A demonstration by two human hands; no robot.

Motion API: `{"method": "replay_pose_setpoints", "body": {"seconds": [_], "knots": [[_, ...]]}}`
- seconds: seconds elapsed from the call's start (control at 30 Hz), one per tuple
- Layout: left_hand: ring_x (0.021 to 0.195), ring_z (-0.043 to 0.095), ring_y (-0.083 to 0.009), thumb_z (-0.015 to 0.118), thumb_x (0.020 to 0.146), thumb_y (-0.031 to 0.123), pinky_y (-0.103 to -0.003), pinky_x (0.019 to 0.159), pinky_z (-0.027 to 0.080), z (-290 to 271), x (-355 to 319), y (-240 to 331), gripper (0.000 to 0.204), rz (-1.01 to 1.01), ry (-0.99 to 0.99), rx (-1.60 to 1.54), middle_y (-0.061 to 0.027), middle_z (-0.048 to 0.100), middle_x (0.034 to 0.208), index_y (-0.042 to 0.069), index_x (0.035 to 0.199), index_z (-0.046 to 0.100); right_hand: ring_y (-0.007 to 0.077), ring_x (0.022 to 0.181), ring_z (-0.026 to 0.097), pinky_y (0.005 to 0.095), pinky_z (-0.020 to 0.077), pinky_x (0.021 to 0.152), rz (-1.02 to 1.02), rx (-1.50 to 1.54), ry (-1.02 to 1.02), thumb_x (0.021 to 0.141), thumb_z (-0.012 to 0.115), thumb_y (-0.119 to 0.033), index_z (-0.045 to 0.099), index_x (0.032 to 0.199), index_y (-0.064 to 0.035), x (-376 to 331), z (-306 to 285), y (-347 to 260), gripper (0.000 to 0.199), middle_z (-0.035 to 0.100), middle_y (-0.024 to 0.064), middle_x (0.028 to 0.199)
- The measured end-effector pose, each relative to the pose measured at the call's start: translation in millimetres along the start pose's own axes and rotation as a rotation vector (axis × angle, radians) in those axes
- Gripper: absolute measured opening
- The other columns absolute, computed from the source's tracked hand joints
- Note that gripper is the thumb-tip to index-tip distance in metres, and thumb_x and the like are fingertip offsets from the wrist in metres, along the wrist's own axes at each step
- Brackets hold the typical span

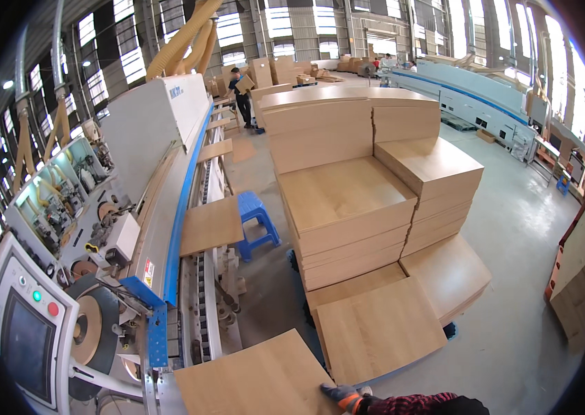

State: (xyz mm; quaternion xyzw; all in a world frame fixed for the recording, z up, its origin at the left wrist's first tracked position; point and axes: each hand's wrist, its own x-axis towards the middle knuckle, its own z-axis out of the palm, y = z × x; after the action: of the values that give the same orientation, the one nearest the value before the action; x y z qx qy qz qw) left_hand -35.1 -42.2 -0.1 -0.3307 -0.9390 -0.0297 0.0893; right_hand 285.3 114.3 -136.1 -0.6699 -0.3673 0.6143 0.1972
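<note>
Fingers [337,394] of right hand (gloved) curled, gripping wood panel [258,380] edge; forearm level.

A single head-worn fisheye view looks down and forward along the long grey-and-blue edge-banding machine [168,159], with stacked light-brown wooden panels [354,200] close ahead and the hall's far end distant.

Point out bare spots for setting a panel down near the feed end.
Free: grey floor right of the panel stacks, and the strip around the blue stool. Crowded: conveyor carries panels; gloved right hand rests on the nearest panel.
</note>
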Motion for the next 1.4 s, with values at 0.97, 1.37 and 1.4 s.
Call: {"method": "replay_pose_setpoints", "body": {"seconds": [0.97,1.37,1.4], "knots": [[0.106,0.041,-0.0399,0.049,0.080,0.023,-0.054,0.094,0.025,106,102,142,0.035,0.394,0.377,-0.519,-0.0240,0.047,0.110,-0.004,0.101,0.050,0.0307,0.095,0.057,0.0341,0.0432,0.078,-0.118,-0.115,0.169,0.072,0.060,-0.046,0.058,0.099,0.0044,65,154,-144,0.058,0.062,0.0183,0.095],[0.105,0.040,-0.0410,0.052,0.080,0.030,-0.051,0.093,0.029,93,170,233,0.041,0.459,0.352,-0.545,-0.0252,0.046,0.112,-0.004,0.102,0.049,0.0352,0.097,0.054,0.0389,0.0414,0.082,-0.481,0.142,0.397,0.076,0.055,-0.048,0.056,0.102,0.0025,161,84,-130,0.057,0.059,0.0207,0.099],[0.104,0.041,-0.0406,0.052,0.080,0.031,-0.051,0.093,0.029,87,161,224,0.041,0.474,0.359,-0.562,-0.0246,0.047,0.111,-0.003,0.103,0.050,0.0350,0.098,0.053,0.0398,0.0405,0.084,-0.436,-0.026,0.430,0.077,0.054,-0.045,0.057,0.100,-0.0003,131,52,-126,0.050,0.057,0.0198,0.101]]}}
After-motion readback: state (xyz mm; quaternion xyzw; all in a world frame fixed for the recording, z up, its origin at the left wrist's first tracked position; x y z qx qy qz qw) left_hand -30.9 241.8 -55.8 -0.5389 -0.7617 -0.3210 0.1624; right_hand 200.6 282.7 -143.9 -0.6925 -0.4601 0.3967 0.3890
